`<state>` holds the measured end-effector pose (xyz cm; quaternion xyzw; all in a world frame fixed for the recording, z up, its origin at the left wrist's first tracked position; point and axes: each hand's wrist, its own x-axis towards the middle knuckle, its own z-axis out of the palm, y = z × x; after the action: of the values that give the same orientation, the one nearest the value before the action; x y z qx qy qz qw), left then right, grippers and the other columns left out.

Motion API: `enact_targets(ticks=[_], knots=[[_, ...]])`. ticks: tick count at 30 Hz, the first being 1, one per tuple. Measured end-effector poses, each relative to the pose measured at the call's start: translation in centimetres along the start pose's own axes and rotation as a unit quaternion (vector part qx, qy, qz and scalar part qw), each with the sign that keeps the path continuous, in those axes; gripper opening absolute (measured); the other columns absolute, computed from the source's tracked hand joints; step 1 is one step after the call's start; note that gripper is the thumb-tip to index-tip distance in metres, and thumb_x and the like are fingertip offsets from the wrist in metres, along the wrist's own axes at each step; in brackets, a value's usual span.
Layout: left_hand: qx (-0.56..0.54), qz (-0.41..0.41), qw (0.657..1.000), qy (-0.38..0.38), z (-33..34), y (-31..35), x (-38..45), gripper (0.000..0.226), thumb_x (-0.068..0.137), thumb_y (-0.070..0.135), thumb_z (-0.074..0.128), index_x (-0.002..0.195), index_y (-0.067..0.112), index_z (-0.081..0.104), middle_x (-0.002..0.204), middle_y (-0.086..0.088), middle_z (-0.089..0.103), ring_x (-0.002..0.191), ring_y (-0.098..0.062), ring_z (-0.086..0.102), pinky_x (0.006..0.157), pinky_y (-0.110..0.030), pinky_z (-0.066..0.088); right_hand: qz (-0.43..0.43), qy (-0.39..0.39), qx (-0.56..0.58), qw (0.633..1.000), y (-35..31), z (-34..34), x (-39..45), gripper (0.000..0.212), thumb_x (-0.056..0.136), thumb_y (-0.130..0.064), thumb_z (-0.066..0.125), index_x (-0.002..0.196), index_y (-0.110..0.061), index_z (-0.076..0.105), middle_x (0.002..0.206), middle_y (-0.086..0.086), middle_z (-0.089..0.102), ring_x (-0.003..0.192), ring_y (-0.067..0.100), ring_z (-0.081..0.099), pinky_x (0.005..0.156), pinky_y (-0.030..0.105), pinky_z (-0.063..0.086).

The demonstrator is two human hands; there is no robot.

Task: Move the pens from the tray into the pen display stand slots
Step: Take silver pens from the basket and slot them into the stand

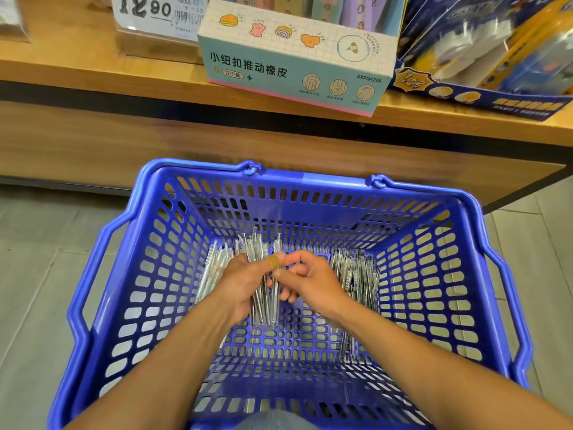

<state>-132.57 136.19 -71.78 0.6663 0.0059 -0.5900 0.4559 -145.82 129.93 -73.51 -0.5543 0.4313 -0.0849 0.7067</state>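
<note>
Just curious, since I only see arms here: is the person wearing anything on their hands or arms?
Both forearms are bare, with no sleeves, gloves, watch or rings showing. The only thing worn is a tan adhesive bandage wrapped round a digit of the left hand.

Left hand [245,287] covering the middle of its pen bundle [263,302], right hand's [310,283] fingertips hidden, price tag [155,13] cut off by the top edge

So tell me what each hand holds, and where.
Left hand grips a bundle of pens around its middle; right hand pinches the bundle's upper part.

Basket [459,274] open above; walls (perforated) hem pens [356,274], perhaps tightly.
</note>
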Motion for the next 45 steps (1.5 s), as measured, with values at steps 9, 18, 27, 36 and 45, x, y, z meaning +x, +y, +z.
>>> enact_targets(ticks=[9, 18, 27, 36, 45], knots=[[-0.001, -0.012, 1.000, -0.009, 0.1, 0.3, -0.1, 0.061, 0.088, 0.012, 0.069, 0.139, -0.006, 0.041, 0.075, -0.011, 0.065, 0.062, -0.018, 0.062, 0.052, -0.029, 0.052, 0.019, -0.006, 0.011, 1.000, 0.1, -1.1, 0.8, 0.018, 0.082, -0.025, 0.073, 0.090, -0.010, 0.068, 0.076, 0.010, 0.072, 0.058, 0.015, 0.066, 0.057, 0.026, 0.056], [-0.033, -0.027, 0.999, -0.002, -0.3, 0.2, 0.3, 0.031, 0.089, -0.001, 0.065, 0.118, -0.009, 0.057, 0.073, -0.013, 0.065, 0.054, -0.017, 0.063, 0.044, -0.027, 0.053, 0.174, 0.174, -0.474, 0.845, 5.1, -4.6, 2.6, 0.036, 0.093, -0.010, 0.059, 0.126, -0.004, 0.046, 0.096, 0.011, 0.063, 0.086, 0.028, 0.061, 0.063, 0.030, 0.047], [-0.031, -0.041, 0.999, -0.008, -0.5, 0.2, 0.3, 0.039, 0.088, 0.003, 0.069, 0.123, -0.007, 0.054, 0.066, -0.011, 0.064, 0.053, -0.019, 0.061, 0.045, -0.028, 0.054, 0.226, 0.200, -0.352, 0.886, 5.2, -3.1, 3.3, 0.067, 0.089, -0.008, 0.066, 0.143, 0.004, 0.028, 0.113, 0.018, 0.063, 0.099, 0.029, 0.066, 0.076, 0.030, 0.056], [-0.006, -0.035, 0.999, 0.001, -0.6, 0.2, 0.4, 0.087, 0.073, 0.019, 0.085, 0.143, -0.002, 0.037, 0.108, -0.020, 0.065, 0.081, -0.030, 0.069, 0.064, -0.046, 0.061, 0.039, -0.011, -0.054, 0.998, 1.8, 0.9, -0.9, 0.025, 0.087, -0.007, 0.067, 0.102, -0.018, 0.051, 0.068, 0.004, 0.065, 0.050, 0.017, 0.064, 0.048, 0.023, 0.049], [-0.015, -0.038, 0.999, 0.016, -0.5, 0.0, 0.6, 0.045, 0.084, 0.004, 0.073, 0.123, -0.006, 0.053, 0.076, -0.018, 0.068, 0.056, -0.027, 0.067, 0.050, -0.036, 0.055, 0.026, -0.028, 0.006, 0.999, 0.7, -0.1, -0.2, 0.019, 0.088, -0.020, 0.070, 0.102, -0.009, 0.061, 0.073, 0.007, 0.069, 0.054, 0.018, 0.064, 0.052, 0.026, 0.052]])
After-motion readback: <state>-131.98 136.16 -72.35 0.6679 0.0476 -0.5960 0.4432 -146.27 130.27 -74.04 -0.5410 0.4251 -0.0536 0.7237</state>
